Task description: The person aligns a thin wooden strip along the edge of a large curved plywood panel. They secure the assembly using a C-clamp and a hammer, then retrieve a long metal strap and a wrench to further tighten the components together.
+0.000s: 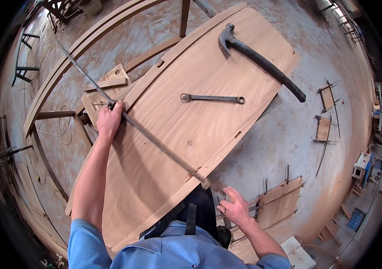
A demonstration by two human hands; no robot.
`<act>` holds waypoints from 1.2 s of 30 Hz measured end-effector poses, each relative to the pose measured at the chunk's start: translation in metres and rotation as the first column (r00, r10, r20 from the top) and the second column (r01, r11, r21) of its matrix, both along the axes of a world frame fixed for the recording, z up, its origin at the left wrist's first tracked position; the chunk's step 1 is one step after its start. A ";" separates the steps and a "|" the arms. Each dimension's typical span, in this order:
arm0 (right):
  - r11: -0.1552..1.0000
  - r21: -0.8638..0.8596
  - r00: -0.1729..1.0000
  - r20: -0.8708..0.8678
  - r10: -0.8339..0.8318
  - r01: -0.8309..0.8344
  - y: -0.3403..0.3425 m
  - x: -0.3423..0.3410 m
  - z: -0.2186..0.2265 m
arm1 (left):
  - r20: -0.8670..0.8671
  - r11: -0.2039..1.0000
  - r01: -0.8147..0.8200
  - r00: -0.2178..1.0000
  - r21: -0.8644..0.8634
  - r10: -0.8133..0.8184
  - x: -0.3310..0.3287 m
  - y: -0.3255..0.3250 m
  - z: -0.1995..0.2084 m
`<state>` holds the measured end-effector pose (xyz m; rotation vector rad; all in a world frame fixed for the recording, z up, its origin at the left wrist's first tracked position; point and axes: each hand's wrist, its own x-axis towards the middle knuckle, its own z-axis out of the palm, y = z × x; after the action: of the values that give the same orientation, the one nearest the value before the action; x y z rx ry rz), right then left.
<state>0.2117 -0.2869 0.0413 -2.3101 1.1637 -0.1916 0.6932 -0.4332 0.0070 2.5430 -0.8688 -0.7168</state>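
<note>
A long metal bar clamp (159, 144) lies across a pale wooden panel (168, 121) with framed edges. My left hand (109, 120) is closed around the clamp's sliding jaw at the panel's far-left edge. At the near edge, close to my body, my right hand (237, 207) has its fingers bent at the clamp's screw handle (219, 190); the fingers partly hide the grip. On the panel rest a double-ended ring wrench (212, 98) and a claw hammer (263, 62), whose dark handle sticks out past the right edge.
A curved wooden frame (61, 76) stands beyond the panel on the left, with small wood pieces (105, 85) beside it. Clamped panels (281, 201) sit at the lower right, and smaller clamped frames (323, 129) lie on the floor farther right. A dark metal stand (25, 58) is at far left.
</note>
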 end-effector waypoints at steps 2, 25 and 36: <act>0.997 0.072 0.995 0.096 -0.002 -0.005 0.001 0.000 -0.005 | 0.003 1.000 0.016 1.000 -0.010 -0.016 0.001 0.000 -0.003; 0.941 0.230 0.968 -0.062 -0.241 0.249 -0.004 -0.003 -0.033 | 0.082 0.993 0.120 0.989 -0.004 -0.119 0.017 0.000 -0.026; 0.928 0.353 0.973 0.144 -0.181 0.121 -0.014 -0.004 -0.059 | 0.005 0.997 0.068 0.998 -0.028 -0.068 0.006 0.000 -0.005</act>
<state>0.2074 -0.3008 -0.0173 -1.8636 1.1825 -0.2234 0.6990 -0.4328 0.0024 2.5019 -0.9643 -0.7148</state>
